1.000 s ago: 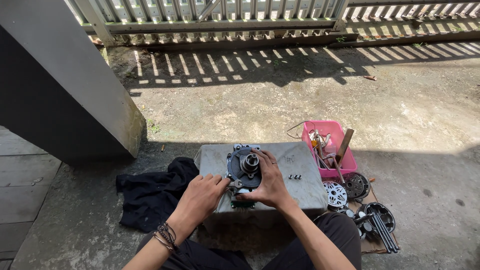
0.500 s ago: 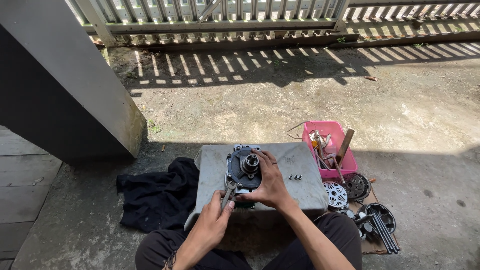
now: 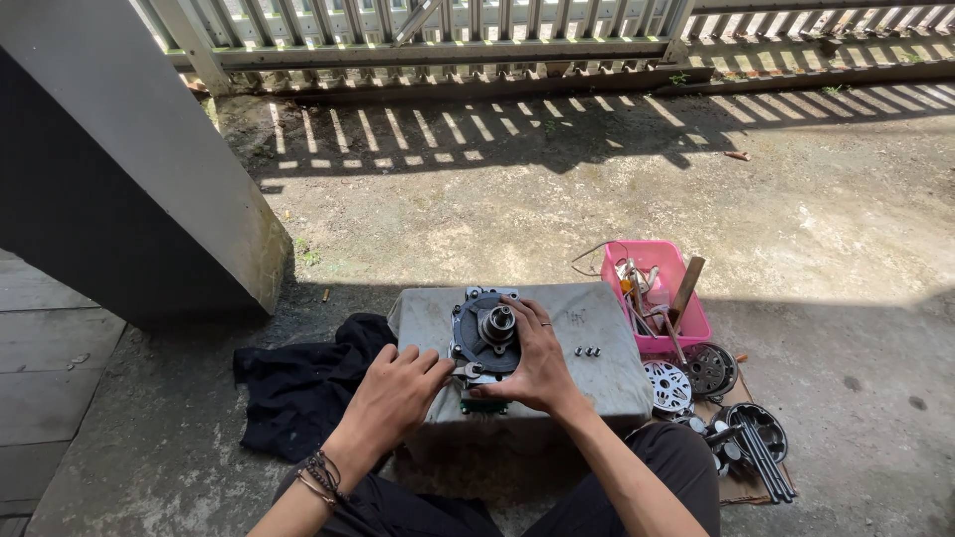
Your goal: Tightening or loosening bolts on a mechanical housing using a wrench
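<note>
A round dark metal machine part (image 3: 484,333) with a silver hub in its middle sits on a grey cloth-covered block (image 3: 597,383). My right hand (image 3: 534,360) grips the part's right side, fingers spread over its rim. My left hand (image 3: 396,390) is curled just left of the part, closed on a small silver wrench (image 3: 468,370) whose head touches the part's lower left edge. Three small bolts (image 3: 587,351) lie on the block to the right of my right hand.
A pink tray (image 3: 686,323) with tools and a wooden-handled hammer (image 3: 686,288) stands right of the block. Round metal discs (image 3: 668,386) and rods (image 3: 766,462) lie beside it. A black cloth (image 3: 298,383) lies to the left, beneath a concrete pillar (image 3: 149,209). A fence (image 3: 448,30) stands beyond.
My left hand drew back toward me with the wrench, then moved forward to the part's lower left edge. My right hand stayed on the part.
</note>
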